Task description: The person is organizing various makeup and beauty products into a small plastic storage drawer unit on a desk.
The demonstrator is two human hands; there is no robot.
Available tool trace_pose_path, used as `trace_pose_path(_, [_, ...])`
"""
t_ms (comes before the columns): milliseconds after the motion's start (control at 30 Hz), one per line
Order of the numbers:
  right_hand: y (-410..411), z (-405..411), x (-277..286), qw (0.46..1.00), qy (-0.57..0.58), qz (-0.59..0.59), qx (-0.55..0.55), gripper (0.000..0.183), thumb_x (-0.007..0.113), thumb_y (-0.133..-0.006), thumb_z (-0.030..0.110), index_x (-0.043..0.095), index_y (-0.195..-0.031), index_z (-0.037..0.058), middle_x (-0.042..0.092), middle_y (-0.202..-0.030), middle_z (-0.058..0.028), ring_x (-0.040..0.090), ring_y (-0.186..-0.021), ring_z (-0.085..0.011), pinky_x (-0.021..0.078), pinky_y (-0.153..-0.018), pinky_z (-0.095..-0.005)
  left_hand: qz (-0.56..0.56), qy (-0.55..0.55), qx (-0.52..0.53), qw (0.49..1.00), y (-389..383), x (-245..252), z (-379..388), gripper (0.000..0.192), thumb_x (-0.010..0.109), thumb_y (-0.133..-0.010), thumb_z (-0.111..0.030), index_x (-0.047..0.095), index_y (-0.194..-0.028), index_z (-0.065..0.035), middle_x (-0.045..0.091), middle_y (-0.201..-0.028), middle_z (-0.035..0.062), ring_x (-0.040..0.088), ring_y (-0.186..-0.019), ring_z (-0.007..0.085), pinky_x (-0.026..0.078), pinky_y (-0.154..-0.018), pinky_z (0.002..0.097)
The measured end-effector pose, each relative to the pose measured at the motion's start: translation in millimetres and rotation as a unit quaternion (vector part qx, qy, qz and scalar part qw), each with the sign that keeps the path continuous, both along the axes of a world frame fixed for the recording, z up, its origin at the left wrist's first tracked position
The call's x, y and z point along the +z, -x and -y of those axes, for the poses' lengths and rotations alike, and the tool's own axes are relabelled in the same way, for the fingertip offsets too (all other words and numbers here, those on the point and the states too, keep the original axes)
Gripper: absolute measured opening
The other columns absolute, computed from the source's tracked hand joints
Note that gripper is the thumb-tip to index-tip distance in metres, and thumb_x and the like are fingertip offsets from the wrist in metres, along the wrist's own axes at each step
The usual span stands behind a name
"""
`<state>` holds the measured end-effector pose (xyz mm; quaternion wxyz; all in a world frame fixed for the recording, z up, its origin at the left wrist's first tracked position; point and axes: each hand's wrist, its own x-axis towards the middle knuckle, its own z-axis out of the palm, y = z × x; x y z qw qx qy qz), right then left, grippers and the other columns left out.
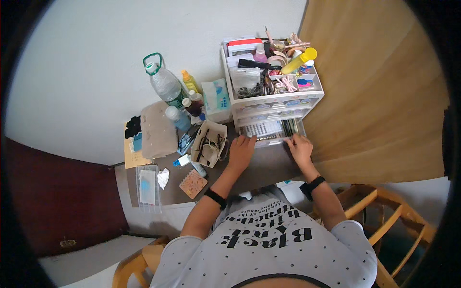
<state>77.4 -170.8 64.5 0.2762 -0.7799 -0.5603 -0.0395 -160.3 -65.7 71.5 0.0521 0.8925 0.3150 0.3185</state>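
Observation:
In front of me a clear plastic drawer is pulled out from the bottom of a white desktop drawer organizer. My left hand bends its fingers over the drawer's front left corner; its thumb is mostly hidden. At the front right corner, my right hand holds the rim between thumb and fingers. Inside the drawer lie a white sheet with rows of small dark marks, several dark slim items on the right, and a thin patterned strip along the front.
Left of my left hand stands a cream bin with cables. Behind it are a large water bottle, smaller bottles and a tissue pack. A spiral notebook and a clear case lie near the front edge. A tan curtain hangs at right.

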Motion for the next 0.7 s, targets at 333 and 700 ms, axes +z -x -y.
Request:
trace_pose_path(333, [9,-57,-23,0.992,0.025,-0.085,0.089,0.035,0.066,-0.087,0.016,0.059,-0.12,0.0074,0.059,-0.12,-0.0157,0.053,-0.113,-0.0361,0.046,-0.093,-0.045,0.009,-0.08,0.081,0.993,8,66,-13,0.026,0.059,-0.082,-0.012,0.062,-0.109,-0.0115,0.061,-0.095,0.0048,0.057,-0.092,0.0248,0.044,-0.079,0.0385])
trace_pose_path(700, [120,-76,38,0.905,0.073,-0.333,0.254,0.052,0.066,-0.093,0.034,0.051,-0.136,0.0077,0.067,-0.07,-0.0106,0.063,-0.057,-0.0252,0.0501,-0.059,-0.0357,0.064,0.31,0.272,0.909,147,67,-33,0.059,0.061,-0.087,-0.012,0.033,-0.14,-0.0125,0.067,-0.092,0.0224,0.065,-0.082,0.0435,0.049,-0.07,0.0529])
